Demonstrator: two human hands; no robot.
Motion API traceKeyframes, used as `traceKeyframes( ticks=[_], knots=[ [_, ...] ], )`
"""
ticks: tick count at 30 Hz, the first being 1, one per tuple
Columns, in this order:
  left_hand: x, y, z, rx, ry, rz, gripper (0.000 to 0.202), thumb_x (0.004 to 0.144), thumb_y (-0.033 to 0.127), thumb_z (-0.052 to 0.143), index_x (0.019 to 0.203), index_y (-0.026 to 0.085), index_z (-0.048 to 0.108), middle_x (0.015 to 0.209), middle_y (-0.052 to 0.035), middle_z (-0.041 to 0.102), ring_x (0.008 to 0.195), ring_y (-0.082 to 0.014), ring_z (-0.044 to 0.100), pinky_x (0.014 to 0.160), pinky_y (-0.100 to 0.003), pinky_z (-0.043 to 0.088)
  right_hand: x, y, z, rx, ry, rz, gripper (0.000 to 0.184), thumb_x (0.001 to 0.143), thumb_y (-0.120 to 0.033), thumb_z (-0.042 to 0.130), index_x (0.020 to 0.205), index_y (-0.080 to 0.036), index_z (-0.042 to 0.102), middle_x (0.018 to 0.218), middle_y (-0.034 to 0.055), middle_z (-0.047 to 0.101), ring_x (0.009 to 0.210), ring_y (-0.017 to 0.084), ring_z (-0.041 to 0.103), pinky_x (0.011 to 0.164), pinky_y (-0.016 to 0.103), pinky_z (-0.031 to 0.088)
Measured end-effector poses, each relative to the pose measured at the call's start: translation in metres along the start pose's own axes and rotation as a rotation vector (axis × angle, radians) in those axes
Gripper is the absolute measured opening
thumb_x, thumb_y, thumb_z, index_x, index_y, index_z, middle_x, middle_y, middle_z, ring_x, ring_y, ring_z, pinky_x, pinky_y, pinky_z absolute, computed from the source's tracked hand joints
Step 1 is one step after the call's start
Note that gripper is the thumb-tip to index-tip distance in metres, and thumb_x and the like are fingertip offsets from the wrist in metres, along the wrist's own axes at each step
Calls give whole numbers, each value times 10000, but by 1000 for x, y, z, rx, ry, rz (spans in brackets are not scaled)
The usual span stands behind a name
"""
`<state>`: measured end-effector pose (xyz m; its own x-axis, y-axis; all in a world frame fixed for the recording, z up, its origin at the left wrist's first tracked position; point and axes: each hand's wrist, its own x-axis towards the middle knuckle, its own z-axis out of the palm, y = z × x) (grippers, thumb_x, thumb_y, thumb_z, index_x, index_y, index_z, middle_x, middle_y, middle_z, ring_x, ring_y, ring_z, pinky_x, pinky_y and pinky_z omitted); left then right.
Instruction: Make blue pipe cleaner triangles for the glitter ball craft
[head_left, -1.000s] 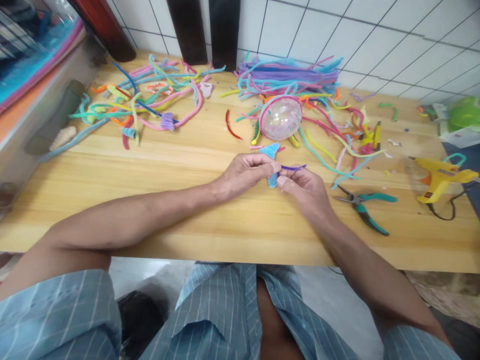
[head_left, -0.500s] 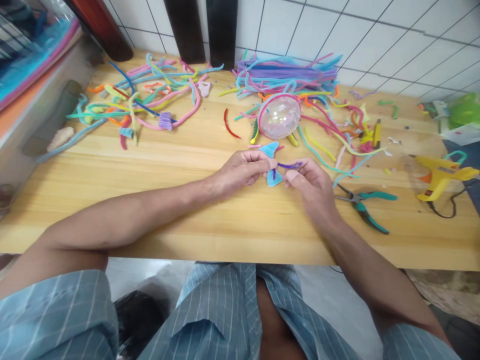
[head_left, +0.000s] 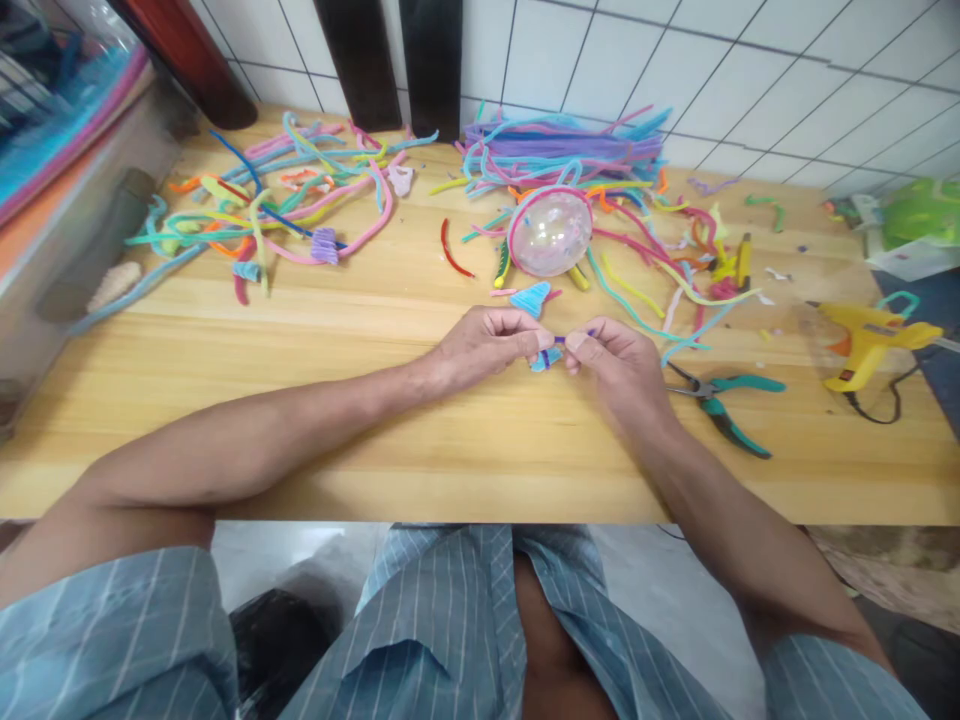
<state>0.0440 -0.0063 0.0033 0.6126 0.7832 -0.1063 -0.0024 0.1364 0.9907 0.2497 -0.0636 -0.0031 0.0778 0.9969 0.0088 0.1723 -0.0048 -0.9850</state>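
Note:
My left hand [head_left: 491,347] and my right hand [head_left: 609,360] meet fingertip to fingertip over the middle of the wooden table [head_left: 315,400]. Both are closed in a pinch. Between them sits a small light-blue folded pipe-cleaner piece [head_left: 545,360] with a thin purple pipe cleaner [head_left: 576,336] running across it. My left fingers pinch the blue piece and my right fingers pinch the purple strand. A second light-blue fan-shaped piece [head_left: 532,297] lies on the table just beyond my hands.
A clear plastic ball with a pink rim [head_left: 550,232] sits behind the hands among loose coloured pipe cleaners [head_left: 570,155]. More pipe cleaners [head_left: 285,205] spread at the back left. Teal-handled pliers [head_left: 724,400] and a yellow glue gun [head_left: 862,345] lie to the right.
My hands have drawn closer together. The free end of the purple strand, which stuck out to the right, is now mostly hidden in my right fingers. The view shifted slightly.

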Motion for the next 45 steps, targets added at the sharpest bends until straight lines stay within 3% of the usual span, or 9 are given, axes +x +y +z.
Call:
traceKeyframes(
  ticks=[4,7,11,16,20,28,33,41,45],
  knots=[
    [-1,-3,-2,18,7,8,425,828,581,857,812,161,795,745,-20,750,537,-68,414,512,-239,315,0,-4,-6,-89,-48,-28,402,880,-622,840,999,-258,718,829,8,757,745,186,693,731,348,592],
    [-2,-7,-4,9,29,4,411,837,573,863,846,164,833,699,-13,729,526,-67,407,497,-231,304,-22,-18,-26,-339,-36,-138,400,896,-522,832,1174,-259,717,1075,49,810,934,217,755,893,395,622],
    [-2,-9,-1,-50,49,-12,402,794,556,908,863,164,853,800,-41,797,524,-58,417,479,-221,306,-71,-22,-87,-744,100,-253,382,962,-431,752,1305,-266,717,1263,113,795,1129,305,762,1050,523,599],
    [-1,-11,4,-108,40,-34,373,785,495,907,877,139,848,929,-101,854,520,-57,456,472,-216,349,-99,24,-184,-1145,207,-205,622,893,-527,818,1432,-259,661,1560,246,645,1509,479,546,1256,656,420],
    [2,-13,6,-158,23,-57,303,817,405,865,910,119,827,979,-114,866,498,-50,475,464,-211,371,-102,58,-214,-1266,129,-163,766,963,-598,664,1580,-158,554,1582,279,604,1489,493,554,1237,716,438],
    [3,-13,4,-160,-2,-69,245,879,362,828,898,129,756,965,-93,858,513,-53,489,487,-211,388,-101,67,-226,-1411,73,-337,628,977,-538,625,1463,-145,683,1329,241,722,1209,438,710,1031,628,607],
    [3,-11,4,-157,-1,-54,278,878,391,838,891,126,756,945,-99,850,543,-61,499,522,-212,400,-110,58,-225,-1198,114,-384,467,980,-509,640,1326,-215,750,1245,185,784,1159,403,733,996,575,603],
    [-4,6,9,-275,-23,-76,347,842,440,882,859,129,729,915,-95,850,519,-52,493,506,-206,374,-81,23,-140,-117,90,-126,613,945,-772,605,1243,-272,797,1068,100,801,883,299,721,755,435,554],
    [-11,19,14,-326,-32,-49,270,930,374,800,857,126,724,950,-108,859,516,-49,493,504,-204,377,-64,11,-104,-17,-55,-67,577,950,-751,647,1246,-284,815,1055,88,788,905,299,701,791,435,522]
  ],
)
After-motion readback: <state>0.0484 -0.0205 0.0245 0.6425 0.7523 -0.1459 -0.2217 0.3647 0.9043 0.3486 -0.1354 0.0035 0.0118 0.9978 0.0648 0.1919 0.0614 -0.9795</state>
